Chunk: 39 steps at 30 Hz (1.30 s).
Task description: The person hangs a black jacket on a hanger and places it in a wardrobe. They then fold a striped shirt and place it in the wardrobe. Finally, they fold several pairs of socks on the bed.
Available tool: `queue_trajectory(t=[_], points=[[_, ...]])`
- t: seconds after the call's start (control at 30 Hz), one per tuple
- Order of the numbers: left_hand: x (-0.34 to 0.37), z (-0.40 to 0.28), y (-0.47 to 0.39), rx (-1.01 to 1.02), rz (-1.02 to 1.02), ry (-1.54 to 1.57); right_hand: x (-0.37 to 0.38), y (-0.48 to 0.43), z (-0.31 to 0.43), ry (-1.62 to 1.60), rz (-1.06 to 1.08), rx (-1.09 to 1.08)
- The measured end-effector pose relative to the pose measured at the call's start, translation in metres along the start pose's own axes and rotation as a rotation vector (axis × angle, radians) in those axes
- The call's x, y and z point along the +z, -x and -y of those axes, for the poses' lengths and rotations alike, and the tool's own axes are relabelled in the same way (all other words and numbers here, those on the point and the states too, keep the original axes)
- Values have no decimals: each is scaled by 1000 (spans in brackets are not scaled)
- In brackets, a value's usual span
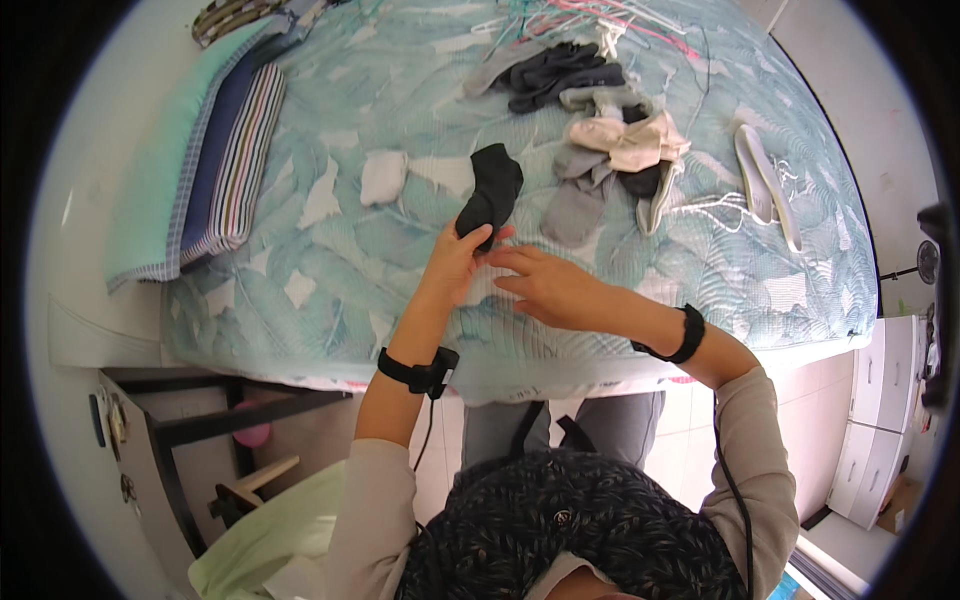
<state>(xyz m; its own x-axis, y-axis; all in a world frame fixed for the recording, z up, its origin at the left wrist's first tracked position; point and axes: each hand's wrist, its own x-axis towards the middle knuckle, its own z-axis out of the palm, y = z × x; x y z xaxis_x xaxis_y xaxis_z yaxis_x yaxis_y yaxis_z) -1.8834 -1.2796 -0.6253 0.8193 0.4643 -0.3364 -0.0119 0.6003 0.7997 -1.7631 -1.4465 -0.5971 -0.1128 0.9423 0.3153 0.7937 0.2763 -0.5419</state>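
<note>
A black sock is gripped at its lower end by my left hand, thumb on top, above the bed. Close to its right, my right hand has its fingers apart and seems to hold nothing. A folded white sock bundle lies left of the black sock. On the right is a loose heap with grey socks, beige socks and dark ones. Several black socks lie farther back.
Folded bedding with a striped layer lies at the left of the leaf-patterned bedspread. Pink, white and green hangers lie at the far edge. White insoles and white cords are at the right. White drawers stand beyond the bed.
</note>
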Motion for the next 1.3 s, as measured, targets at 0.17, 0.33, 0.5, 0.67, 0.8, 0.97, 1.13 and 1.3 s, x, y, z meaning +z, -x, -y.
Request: queue_trajectory(t=[0.17, 0.33, 0.5, 0.67, 0.8, 0.97, 1.13, 1.3], points=[[-23, 3, 34, -44, -89, -125, -23, 10, -40, -331, -47, 498], [-24, -1, 70, 12, -28, -106, 28, -26, -91, -308, -508, 436], [-33, -1, 86, 80, -261, -206, 26, -38, -104, -350, -39, 508], [-56, 10, 85, 476, -420, -847, 13, -21, -72, -400, -340, 336], [-59, 23, 84, 708, -378, -1396, 8, -8, -57, -340, -369, 401], [-49, 24, 86, 837, -380, -1437, -3, 0, -43, -181, -414, 436], [-45, 9, 83, 747, -430, -1137, -23, 13, -30, -206, -380, 396], [-24, 21, 87, 614, -294, -1154, -27, 21, -34, -165, -421, 436]])
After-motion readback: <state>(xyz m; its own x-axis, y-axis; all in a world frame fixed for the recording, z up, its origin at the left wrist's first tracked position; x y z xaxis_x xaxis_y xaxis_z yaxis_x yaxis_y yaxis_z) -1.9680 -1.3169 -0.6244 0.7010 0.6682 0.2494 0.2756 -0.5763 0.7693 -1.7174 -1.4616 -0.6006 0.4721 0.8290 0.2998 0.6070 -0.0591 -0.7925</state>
